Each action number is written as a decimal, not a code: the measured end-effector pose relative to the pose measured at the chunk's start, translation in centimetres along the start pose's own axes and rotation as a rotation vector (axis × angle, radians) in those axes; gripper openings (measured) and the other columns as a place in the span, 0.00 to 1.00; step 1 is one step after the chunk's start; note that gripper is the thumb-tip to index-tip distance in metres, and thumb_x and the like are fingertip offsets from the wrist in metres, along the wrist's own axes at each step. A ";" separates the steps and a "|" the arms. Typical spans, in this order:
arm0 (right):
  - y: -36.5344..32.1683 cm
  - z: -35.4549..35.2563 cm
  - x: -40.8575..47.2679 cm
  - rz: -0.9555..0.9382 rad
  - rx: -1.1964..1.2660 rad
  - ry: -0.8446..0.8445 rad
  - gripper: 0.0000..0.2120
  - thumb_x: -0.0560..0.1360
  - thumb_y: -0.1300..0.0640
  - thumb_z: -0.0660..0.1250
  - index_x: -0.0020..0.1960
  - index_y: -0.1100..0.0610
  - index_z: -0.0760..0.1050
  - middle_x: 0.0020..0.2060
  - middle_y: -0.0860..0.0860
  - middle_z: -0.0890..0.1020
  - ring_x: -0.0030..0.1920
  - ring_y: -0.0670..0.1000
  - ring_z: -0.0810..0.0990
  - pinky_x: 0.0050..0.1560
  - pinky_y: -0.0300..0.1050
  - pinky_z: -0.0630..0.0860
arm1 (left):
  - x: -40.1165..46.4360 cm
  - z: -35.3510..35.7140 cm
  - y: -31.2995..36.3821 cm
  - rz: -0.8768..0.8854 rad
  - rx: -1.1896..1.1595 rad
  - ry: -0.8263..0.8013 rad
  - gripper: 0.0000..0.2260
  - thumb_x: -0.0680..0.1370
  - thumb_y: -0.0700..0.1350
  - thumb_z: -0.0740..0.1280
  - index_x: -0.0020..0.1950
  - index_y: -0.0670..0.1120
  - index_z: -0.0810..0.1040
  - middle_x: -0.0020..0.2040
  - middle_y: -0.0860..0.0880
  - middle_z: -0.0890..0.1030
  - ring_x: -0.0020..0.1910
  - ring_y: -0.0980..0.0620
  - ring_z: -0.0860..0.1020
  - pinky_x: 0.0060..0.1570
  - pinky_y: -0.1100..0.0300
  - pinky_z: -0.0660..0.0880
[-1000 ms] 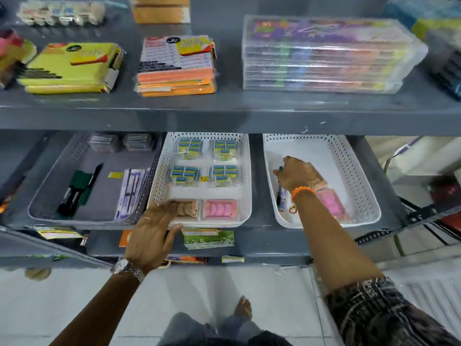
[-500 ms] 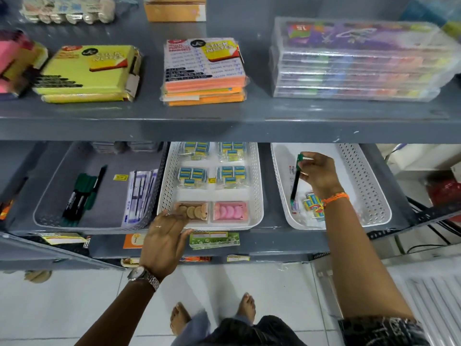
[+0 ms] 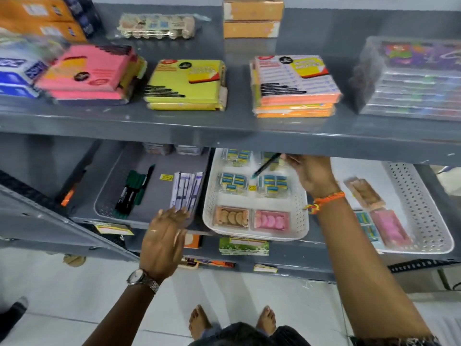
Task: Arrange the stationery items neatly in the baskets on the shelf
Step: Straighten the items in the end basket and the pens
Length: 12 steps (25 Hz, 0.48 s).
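Three baskets stand on the lower shelf. My right hand (image 3: 313, 174) holds a dark green pen (image 3: 265, 165) above the back of the middle white basket (image 3: 208, 211), which carries packs of blue-and-yellow erasers (image 3: 230, 182), a brown eraser pack (image 3: 232, 217) and a pink one (image 3: 272, 220). My left hand (image 3: 163, 242) hovers with fingers spread at the front corner of the grey basket (image 3: 104, 203), which holds green markers (image 3: 132, 189) and white packets (image 3: 185, 192). The right white basket (image 3: 419, 196) holds pink and brown packs (image 3: 389, 226).
The upper grey shelf (image 3: 224, 136) overhangs the baskets and carries pink (image 3: 92, 73), yellow (image 3: 185, 84) and orange (image 3: 294, 86) sticky-note stacks and clear plastic cases (image 3: 414, 81). Loose labels and small packs lie along the lower shelf's front edge (image 3: 243, 245). My bare feet stand on white floor tiles.
My right hand lifted the pen out of the right basket and carried it left over the middle basket. My left hand left the middle basket's front edge and moved left toward the grey basket.
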State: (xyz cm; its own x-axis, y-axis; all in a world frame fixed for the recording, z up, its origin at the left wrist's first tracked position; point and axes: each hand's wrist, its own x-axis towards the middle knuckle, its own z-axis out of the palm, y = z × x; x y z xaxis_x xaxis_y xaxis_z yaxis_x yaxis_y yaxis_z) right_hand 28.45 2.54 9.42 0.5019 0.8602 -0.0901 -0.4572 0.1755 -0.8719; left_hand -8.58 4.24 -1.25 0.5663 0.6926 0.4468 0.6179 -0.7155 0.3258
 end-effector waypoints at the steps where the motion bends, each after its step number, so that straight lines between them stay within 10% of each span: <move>1: 1.6 2.8 0.4 0.015 -0.065 -0.032 0.15 0.63 0.64 0.78 0.45 0.57 0.75 0.36 0.47 0.85 0.40 0.49 0.82 0.48 0.47 0.82 | -0.5 -0.8 -1.3 -0.057 0.034 0.020 0.16 0.80 0.44 0.59 0.64 0.41 0.79 0.63 0.43 0.81 0.65 0.44 0.76 0.75 0.52 0.60; 8: 14.4 20.8 2.3 0.319 -0.456 -0.255 0.10 0.75 0.75 0.63 0.55 0.69 0.73 0.39 0.54 0.76 0.37 0.50 0.79 0.33 0.41 0.82 | -1.8 -2.3 -6.1 -0.048 0.162 0.044 0.10 0.78 0.42 0.61 0.50 0.43 0.82 0.47 0.43 0.83 0.46 0.41 0.79 0.51 0.50 0.71; 12: 19.9 24.5 2.9 0.414 -0.718 -0.299 0.12 0.73 0.75 0.66 0.37 0.61 0.71 0.38 0.56 0.76 0.47 0.58 0.83 0.48 0.58 0.83 | -1.8 -1.4 -6.4 -0.052 0.100 0.121 0.10 0.76 0.37 0.64 0.48 0.44 0.84 0.45 0.45 0.84 0.43 0.43 0.77 0.46 0.52 0.71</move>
State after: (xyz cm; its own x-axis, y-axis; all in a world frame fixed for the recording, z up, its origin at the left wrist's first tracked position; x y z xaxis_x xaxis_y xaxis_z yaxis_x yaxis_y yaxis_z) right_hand 2.80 20.28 3.66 0.1385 0.8952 -0.4236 0.0631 -0.4348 -0.8983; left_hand -14.34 7.42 -3.00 0.4662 0.7078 0.5307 0.6992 -0.6623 0.2691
